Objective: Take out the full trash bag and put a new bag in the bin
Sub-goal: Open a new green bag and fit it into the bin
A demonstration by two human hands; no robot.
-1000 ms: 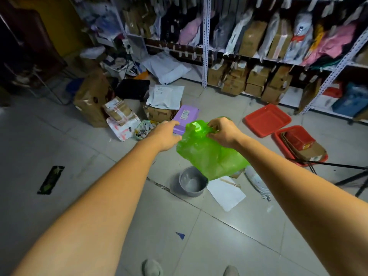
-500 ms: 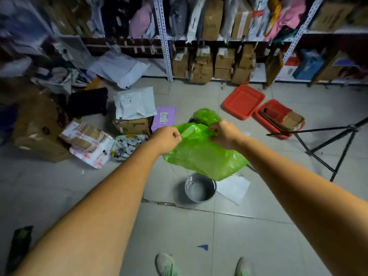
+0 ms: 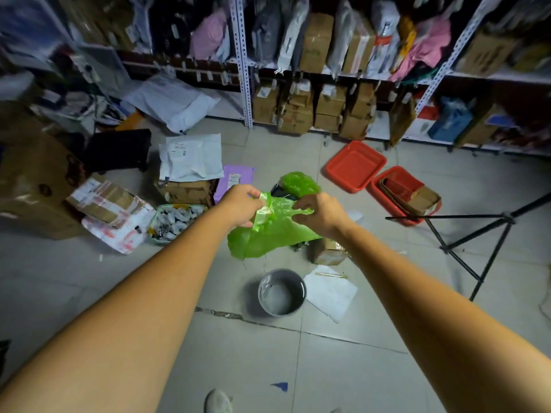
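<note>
Two hands, left hand [image 3: 240,204], right hand [image 3: 320,214], fingers tight on new green bag [image 3: 268,238] above bin [image 3: 281,312].

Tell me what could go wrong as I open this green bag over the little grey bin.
1. The green bag looks thin, and both the left hand and right hand pinch its top edge; pulling hard might tear it.
2. The grey bin stands free on the floor and may tip as the bag goes in.
3. The white paper beside the bin could slip underfoot.
</note>
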